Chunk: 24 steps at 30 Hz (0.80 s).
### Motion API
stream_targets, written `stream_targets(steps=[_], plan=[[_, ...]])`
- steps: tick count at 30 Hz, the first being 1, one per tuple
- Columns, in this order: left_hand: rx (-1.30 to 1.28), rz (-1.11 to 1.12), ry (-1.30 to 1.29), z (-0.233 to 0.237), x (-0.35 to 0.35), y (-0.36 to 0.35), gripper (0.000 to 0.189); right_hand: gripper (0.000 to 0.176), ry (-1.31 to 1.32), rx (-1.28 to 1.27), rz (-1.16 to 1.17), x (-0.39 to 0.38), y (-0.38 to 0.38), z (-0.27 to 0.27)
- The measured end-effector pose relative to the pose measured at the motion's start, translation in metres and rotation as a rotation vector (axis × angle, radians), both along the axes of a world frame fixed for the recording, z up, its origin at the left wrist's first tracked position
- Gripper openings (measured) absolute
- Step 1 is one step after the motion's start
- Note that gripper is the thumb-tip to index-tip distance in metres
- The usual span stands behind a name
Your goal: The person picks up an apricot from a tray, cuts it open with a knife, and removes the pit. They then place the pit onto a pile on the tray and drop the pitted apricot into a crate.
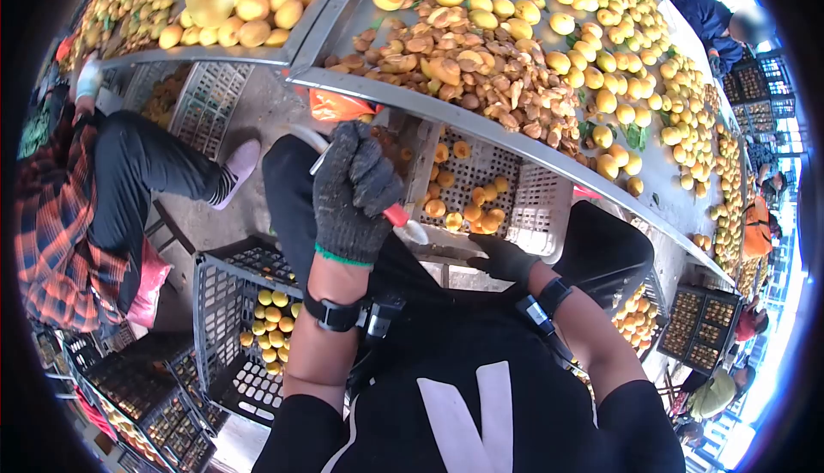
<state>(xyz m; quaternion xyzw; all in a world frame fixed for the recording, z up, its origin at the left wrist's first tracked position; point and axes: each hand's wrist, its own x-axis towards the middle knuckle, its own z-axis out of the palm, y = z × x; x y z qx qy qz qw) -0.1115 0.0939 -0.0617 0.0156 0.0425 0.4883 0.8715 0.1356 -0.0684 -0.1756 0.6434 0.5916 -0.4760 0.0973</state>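
Note:
Black-grey knit gloves cover both hands. My left hand (352,185) is closed around a tool with a red handle (396,215) and a whitish rounded end (415,233). My right hand (505,258) rests by the near edge of a light perforated crate (542,207), fingers spread, with nothing seen in it. Orange fruit (486,219) lies in that crate, between my knees and under the table edge. Beyond it, the metal table (412,91) bears a heap of brown-orange pits and pieces (481,61) beside whole yellow fruit (601,61).
A black crate (210,310) with yellow fruit stands at my left, and another crate of fruit (637,318) at my right. A person in a plaid shirt (64,224) sits at the left. More people and stacked crates (699,323) are at the right.

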Motion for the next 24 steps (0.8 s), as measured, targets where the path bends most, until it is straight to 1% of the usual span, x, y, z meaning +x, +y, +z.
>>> stream_targets(steps=[1, 2, 3, 5, 6, 7, 9, 10, 11, 12, 13, 15, 17, 19, 20, 21, 23, 24], plan=[[0.0, -0.003, -0.012, 0.003, -0.003, -0.003, 0.017, 0.063, 0.018, -0.049, -0.055, -0.002, 0.002, 0.004], [-0.039, 0.03, 0.03, 0.012, -0.006, -0.008, 0.017, 0.061, 0.034, -0.219, -0.196, -0.014, 0.015, 0.041], [-0.025, 0.026, 0.022, 0.014, -0.012, -0.013, 0.017, 0.061, 0.028, -0.204, -0.201, -0.018, 0.013, 0.041], [0.09, -0.009, -0.146, 0.014, -0.016, -0.02, 0.017, 0.055, 0.06, -0.027, -0.111, -0.006, 0.005, 0.046], [0.097, -0.03, -0.203, 0.011, -0.017, -0.022, 0.018, 0.048, 0.317, 0.038, -0.171, 0.003, -0.006, 0.043], [0.06, -0.011, -0.165, 0.011, -0.017, -0.027, 0.02, 0.041, 0.577, 0.116, -0.214, 0.012, -0.012, 0.045], [0.018, -0.032, -0.14, 0.006, -0.015, -0.031, 0.022, 0.041, 0.704, -0.049, -0.398, 0.008, -0.003, 0.084], [0.0, -0.052, -0.15, 0.003, -0.012, -0.031, 0.022, 0.041, 0.738, -0.044, -0.418, 0.014, 0.0, 0.105], [0.036, -0.076, -0.166, 0.005, -0.007, -0.03, 0.022, 0.041, 0.773, -0.039, -0.434, 0.023, 0.004, 0.122], [0.025, -0.076, -0.132, 0.006, -0.001, -0.029, 0.022, 0.039, 0.646, 0.151, -0.364, 0.04, 0.004, 0.13], [0.008, -0.077, -0.094, 0.007, 0.005, -0.029, 0.022, 0.033, 0.638, 0.287, -0.408, 0.056, 0.008, 0.143], [0.019, -0.112, -0.072, 0.006, 0.016, -0.03, 0.021, 0.026, 0.528, 0.495, -0.626, 0.09, 0.016, 0.178], [0.024, -0.139, -0.043, 0.009, 0.028, -0.029, 0.021, 0.023, 0.371, 0.673, -0.842, 0.132, 0.027, 0.186], [-0.076, -0.183, 0.02, 0.012, 0.042, -0.03, 0.02, 0.026, -0.189, 0.877, -0.865, 0.178, 0.032, 0.17], [-0.138, -0.23, -0.015, 0.014, 0.048, -0.03, 0.02, 0.028, -0.158, 0.932, -0.907, 0.21, 0.036, 0.143], [-0.123, -0.237, -0.014, 0.012, 0.054, -0.029, 0.02, 0.028, -0.156, 0.947, -0.915, 0.225, 0.041, 0.14], [-0.032, -0.327, 0.028, 0.008, 0.063, -0.027, 0.02, 0.026, -0.151, 1.033, -0.882, 0.249, 0.054, 0.137], [-0.039, -0.339, 0.08, 0.008, 0.067, -0.028, 0.02, 0.025, -0.261, 1.03, -0.858, 0.264, 0.064, 0.138]])
